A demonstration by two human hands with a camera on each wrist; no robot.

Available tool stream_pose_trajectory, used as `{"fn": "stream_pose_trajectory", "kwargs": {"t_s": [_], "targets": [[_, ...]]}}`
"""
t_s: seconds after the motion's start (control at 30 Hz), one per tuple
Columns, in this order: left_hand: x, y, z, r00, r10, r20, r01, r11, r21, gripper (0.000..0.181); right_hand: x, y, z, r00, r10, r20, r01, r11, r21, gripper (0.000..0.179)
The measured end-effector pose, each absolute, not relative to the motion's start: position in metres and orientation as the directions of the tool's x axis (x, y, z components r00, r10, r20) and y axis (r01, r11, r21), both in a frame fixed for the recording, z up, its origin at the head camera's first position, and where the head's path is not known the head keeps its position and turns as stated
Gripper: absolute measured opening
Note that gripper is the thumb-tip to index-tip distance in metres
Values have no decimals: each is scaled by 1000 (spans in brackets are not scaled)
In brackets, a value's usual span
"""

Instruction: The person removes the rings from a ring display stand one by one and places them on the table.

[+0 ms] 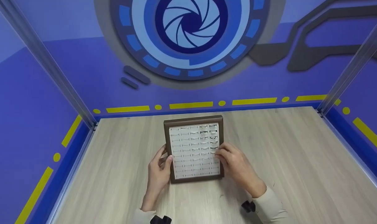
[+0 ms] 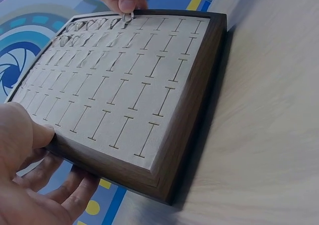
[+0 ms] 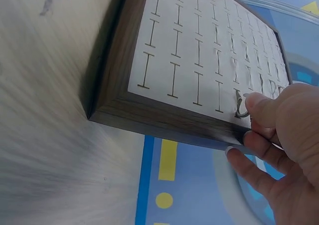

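Note:
A ring display tray (image 1: 167,132) with a dark brown wooden frame and a pale slotted pad (image 2: 132,75) stands tilted on the table. My left hand (image 1: 159,172) grips its left edge, thumb at the front rim and fingers around the side. At the right edge, my right hand (image 1: 239,166) pinches a silver-looking ring (image 3: 241,105) at a slot in the outermost row. The left wrist view shows those fingertips on the ring from the far side. Several other rings (image 2: 89,24) sit in slots toward the tray's top right; many lower slots hold none.
The light wood-grain table (image 1: 120,155) spreads around the tray. Blue panels (image 1: 82,71) with printed shapes and yellow marks enclose its back and sides, with metal posts (image 1: 347,68) at the corners. A dark strap piece (image 1: 249,206) is at the right wrist.

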State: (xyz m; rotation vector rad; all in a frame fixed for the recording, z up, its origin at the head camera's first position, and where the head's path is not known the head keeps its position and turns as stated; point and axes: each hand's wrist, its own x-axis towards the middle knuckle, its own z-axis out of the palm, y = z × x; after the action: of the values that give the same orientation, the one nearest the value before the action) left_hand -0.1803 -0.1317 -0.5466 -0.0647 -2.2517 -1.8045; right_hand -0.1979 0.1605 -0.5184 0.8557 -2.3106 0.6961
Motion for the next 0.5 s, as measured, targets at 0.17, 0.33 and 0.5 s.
{"fn": "stream_pose_trajectory", "kwargs": {"t_s": [0.17,0.33,0.5], "targets": [[-180,-133,-547,-967,-121,226,195,223,955,53,-198,161,-518,-633,-407,658,-707,649,-279,16],[-180,-134,-547,-970,-120,214,186,208,960,53,-196,164,-513,-613,-407,677,-724,631,-277,17],[-181,-134,-548,-970,-123,209,183,193,964,53,-192,168,-507,-597,-406,692,-740,611,-280,17]]}}
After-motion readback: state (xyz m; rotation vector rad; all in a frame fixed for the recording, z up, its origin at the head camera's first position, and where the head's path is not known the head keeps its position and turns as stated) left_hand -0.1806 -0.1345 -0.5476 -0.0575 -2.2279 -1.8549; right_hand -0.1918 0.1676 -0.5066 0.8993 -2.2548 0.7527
